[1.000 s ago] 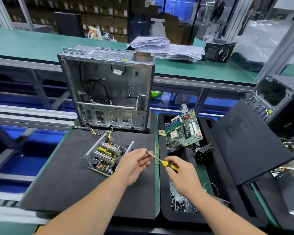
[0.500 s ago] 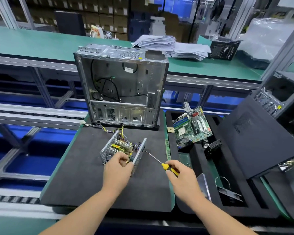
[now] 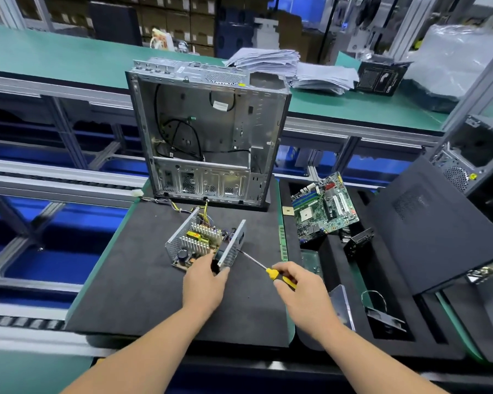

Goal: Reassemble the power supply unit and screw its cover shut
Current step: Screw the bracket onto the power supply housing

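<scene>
Black foam mat (image 3: 143, 294): bears the open power supply unit (image 3: 204, 243), which lies ahead of both hands, long axis running from near left to far right. Left hand (image 3: 204, 285): the nearer one, fingers curled on the unit's near end at its perforated side wall (image 3: 232, 248). Right hand (image 3: 299, 291): pinches the yellow handle of the screwdriver (image 3: 264, 268), whose shaft slants up-left, tip touching or just beside that wall's outer face.

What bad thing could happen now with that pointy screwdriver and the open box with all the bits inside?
The screwdriver tip sits at the open power supply's side wall; it might slip and scratch the parts inside. The left hand grips the near corner, so a slip could poke its fingers.
</scene>
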